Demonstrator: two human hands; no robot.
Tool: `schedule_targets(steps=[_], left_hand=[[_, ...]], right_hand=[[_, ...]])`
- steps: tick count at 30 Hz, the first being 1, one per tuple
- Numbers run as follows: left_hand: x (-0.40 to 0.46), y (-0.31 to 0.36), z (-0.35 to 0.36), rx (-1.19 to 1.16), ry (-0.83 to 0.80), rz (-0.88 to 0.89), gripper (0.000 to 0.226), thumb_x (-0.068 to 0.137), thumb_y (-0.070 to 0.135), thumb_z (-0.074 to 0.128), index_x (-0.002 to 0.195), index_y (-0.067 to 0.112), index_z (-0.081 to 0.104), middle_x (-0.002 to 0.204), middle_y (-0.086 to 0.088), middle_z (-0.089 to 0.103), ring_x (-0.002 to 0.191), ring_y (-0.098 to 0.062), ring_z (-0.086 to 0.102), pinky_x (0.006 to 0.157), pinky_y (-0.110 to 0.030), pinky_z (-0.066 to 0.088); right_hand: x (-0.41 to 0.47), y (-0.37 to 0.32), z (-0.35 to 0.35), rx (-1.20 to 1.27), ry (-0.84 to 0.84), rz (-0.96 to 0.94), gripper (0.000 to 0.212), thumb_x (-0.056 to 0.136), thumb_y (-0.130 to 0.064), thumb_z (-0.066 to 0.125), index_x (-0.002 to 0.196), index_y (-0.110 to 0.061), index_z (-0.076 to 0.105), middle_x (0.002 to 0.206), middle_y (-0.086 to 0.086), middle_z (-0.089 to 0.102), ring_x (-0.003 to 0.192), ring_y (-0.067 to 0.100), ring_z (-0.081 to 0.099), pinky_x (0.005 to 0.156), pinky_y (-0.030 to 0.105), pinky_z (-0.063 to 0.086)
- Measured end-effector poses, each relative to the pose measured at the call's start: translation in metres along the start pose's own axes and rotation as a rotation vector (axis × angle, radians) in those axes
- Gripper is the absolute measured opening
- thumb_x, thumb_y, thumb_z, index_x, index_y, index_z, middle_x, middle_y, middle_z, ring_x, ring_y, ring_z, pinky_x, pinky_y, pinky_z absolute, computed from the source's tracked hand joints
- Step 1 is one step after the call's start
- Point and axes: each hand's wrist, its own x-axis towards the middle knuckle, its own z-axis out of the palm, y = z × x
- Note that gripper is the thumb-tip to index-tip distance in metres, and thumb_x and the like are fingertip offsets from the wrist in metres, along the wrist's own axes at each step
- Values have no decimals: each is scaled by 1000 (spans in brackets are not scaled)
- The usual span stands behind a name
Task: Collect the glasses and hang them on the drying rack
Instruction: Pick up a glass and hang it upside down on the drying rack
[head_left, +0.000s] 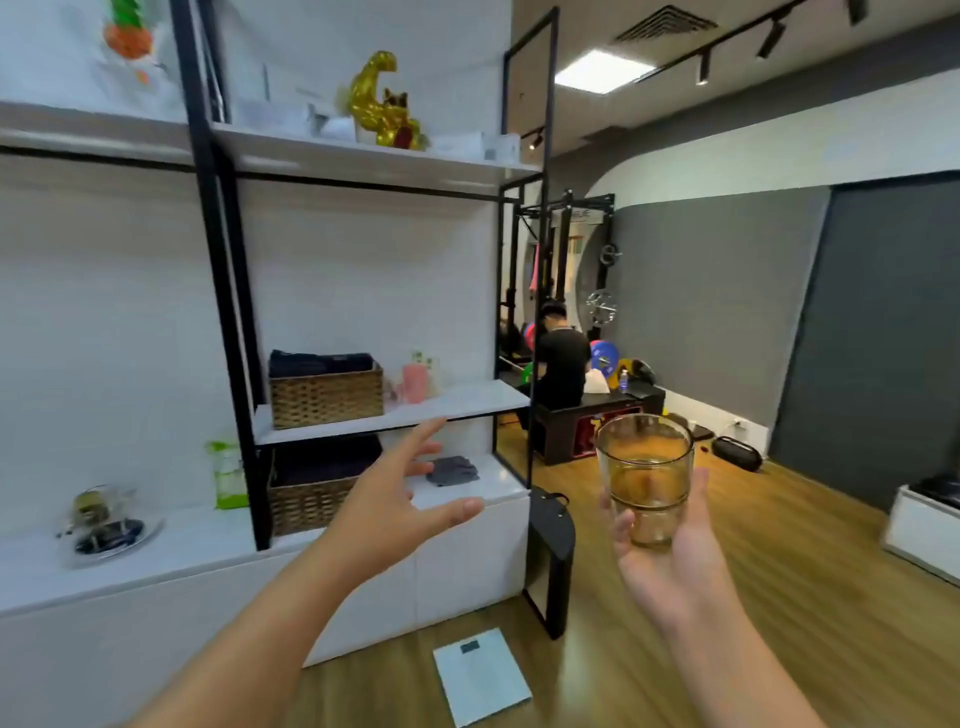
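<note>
1. The right hand (670, 551) holds a clear, amber-tinted drinking glass (644, 480) upright in front of the body, over the wooden floor (779, 597); its thumb and fingers are curled round the lower half of the glass.
2. The left hand (400, 499) reaches forward with palm up, fingers straight and spread apart, holding nothing.
3. The left hand is in the air in front of a white shelving unit with a black metal frame (228, 312).
4. On the middle shelf stands a woven wicker basket (326, 397) with dark folded cloth in it, and near it to the right a pink cup (415, 382).
5. A second woven basket (311, 499) sits on the level below, and a grey folded cloth (452, 470) lies on the white counter beside it.
6. A shiny gold figurine (379, 101) stands on the upper shelf.
7. At the far left of the counter sits a glass plate with dark items on it (109, 535).
8. A pale rectangular bathroom scale (480, 675) lies on the floor by the cabinet.
9. In the background a person in a black shirt (558, 364) sits on a dark bench.
</note>
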Motion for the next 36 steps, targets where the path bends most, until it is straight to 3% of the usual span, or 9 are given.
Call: schedule_targets(steps=[4,9,12,18,25,30,36], left_hand=[[2,-41,-34,86,140,-111,98,64,69,82,148,57,33,138,26,51,123,5,53,98,-30,52],[20,-98,-81,156,279,-218,97,64,70,80,148,55,36,138,25,51,124,4,53,97,-28,50],[45,-134,-108,175,309,-251,96,65,66,81,149,53,36,139,21,52,125,1,53,103,-36,50],[108,-202,-165,197,385,-297,93,68,61,81,149,50,38,138,19,53,127,-6,54,102,-36,51],[179,-262,-216,223,472,-336,87,71,62,77,149,45,41,135,17,55,124,-6,56,101,-37,52],[217,-302,-249,263,550,-369,83,74,63,76,148,47,41,137,17,55,124,-7,57,103,-41,53],[250,-342,-292,337,684,-430,77,80,56,77,148,46,42,136,17,55,123,-3,56,98,-33,54]], right_hand=[[64,41,24,-41,-78,151,72,83,-67,66,134,-17,66,134,17,65,103,25,63,52,21,55],[144,112,57,-33,-167,309,68,83,-66,66,134,-21,68,137,14,64,107,24,61,52,20,55],[188,158,79,-47,-204,367,68,82,-64,66,133,-20,68,136,14,65,102,24,62,52,21,56],[283,239,135,-31,-278,492,64,92,-64,59,136,-19,69,127,11,67,100,23,63,52,20,57],[373,322,198,-13,-291,599,70,86,-66,66,138,-18,67,139,12,66,112,27,63,53,22,58],[428,383,240,-50,-320,687,68,85,-66,67,129,-15,72,129,13,70,112,28,62,51,23,57],[494,451,296,-79,-443,810,71,87,-67,66,134,-15,69,125,14,69,112,25,59,52,22,57]])
